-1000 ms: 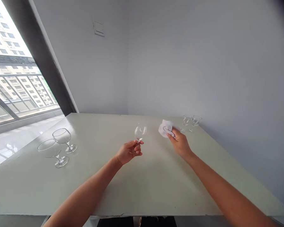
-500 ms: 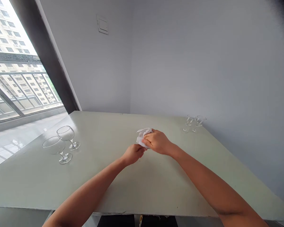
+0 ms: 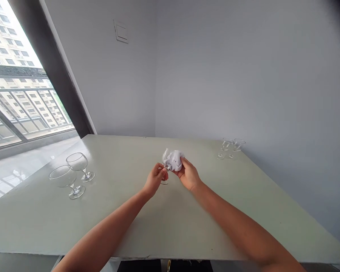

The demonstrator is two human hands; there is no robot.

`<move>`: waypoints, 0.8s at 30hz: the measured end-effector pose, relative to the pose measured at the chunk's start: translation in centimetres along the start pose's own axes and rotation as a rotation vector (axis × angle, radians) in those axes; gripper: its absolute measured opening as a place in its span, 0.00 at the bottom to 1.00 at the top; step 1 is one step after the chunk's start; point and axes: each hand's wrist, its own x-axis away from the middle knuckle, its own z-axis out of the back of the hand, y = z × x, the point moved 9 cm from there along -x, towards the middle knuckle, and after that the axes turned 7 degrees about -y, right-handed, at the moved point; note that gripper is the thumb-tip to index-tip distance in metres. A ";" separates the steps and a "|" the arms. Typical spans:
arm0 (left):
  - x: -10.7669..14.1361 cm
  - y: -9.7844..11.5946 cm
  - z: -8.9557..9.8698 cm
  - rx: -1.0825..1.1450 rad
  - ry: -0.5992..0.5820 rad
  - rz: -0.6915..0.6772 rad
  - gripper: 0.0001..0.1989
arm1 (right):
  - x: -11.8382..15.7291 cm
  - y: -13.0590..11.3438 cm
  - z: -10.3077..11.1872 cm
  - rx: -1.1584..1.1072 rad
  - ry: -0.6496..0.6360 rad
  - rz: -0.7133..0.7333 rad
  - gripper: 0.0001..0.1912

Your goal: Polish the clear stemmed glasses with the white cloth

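Note:
Over the middle of the table, my left hand (image 3: 155, 179) is closed around the stem of a small stemmed glass (image 3: 165, 155). The foot of that glass shows just below my fingers. My right hand (image 3: 189, 173) grips a bunched white cloth (image 3: 175, 160) that is pressed against the right side of the bowl. Part of the bowl is hidden by the cloth, so I cannot tell whether some cloth is inside it.
Two larger wine glasses, the nearer glass (image 3: 62, 176) and the farther glass (image 3: 77, 162), stand at the left. Two small glasses (image 3: 227, 145) stand at the far right, near the wall (image 3: 243, 75). The pale table (image 3: 170, 234) has its front edge close to me.
My left hand has shifted slightly up and left, and the glass's foot now shows. My right hand has turned from on top of the cloth to its right side.

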 end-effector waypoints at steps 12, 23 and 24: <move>0.2 -0.6 1.7 0.121 0.168 0.040 0.06 | 2.4 -0.4 -4.8 0.966 -0.292 0.442 0.15; 0.2 -1.7 3.0 -0.017 0.353 0.031 0.07 | 0.6 4.9 -1.4 0.109 -0.186 -0.141 0.16; 0.2 -1.7 3.2 -0.043 0.365 0.026 0.07 | 0.8 5.2 -1.7 0.112 -0.198 -0.160 0.16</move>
